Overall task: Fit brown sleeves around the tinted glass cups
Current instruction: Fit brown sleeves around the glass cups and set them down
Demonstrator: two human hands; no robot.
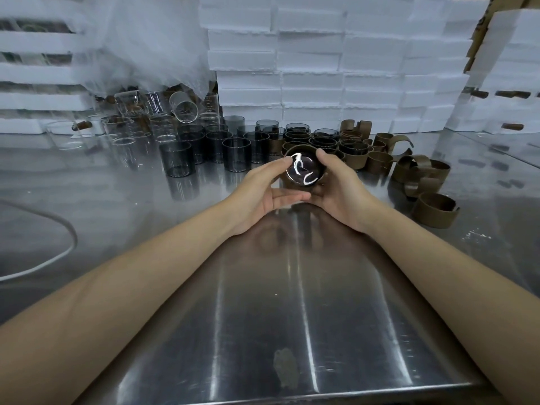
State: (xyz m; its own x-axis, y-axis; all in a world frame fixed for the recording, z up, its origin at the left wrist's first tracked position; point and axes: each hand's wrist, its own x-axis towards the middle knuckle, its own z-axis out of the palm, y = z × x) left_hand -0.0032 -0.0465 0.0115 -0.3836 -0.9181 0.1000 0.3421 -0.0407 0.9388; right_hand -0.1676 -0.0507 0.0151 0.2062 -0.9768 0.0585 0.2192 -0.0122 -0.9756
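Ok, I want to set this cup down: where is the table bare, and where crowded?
Bare steel runs between the forearms down to the near edge of the table, and on the left between the white cable and the bare tinted cups. Crowded: behind the held cup, where sleeved cups stand packed, and to its right, where loose sleeves lie heaped.

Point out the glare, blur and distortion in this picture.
Head view: white glare curls across the base of the held tinted cup, hiding its inside; the steel table shows bright streaks and mirrors the forearms; the white stacks at far left are smeared with blur; the wide lens tilts the foam boxes at right and bows the table's near edge.
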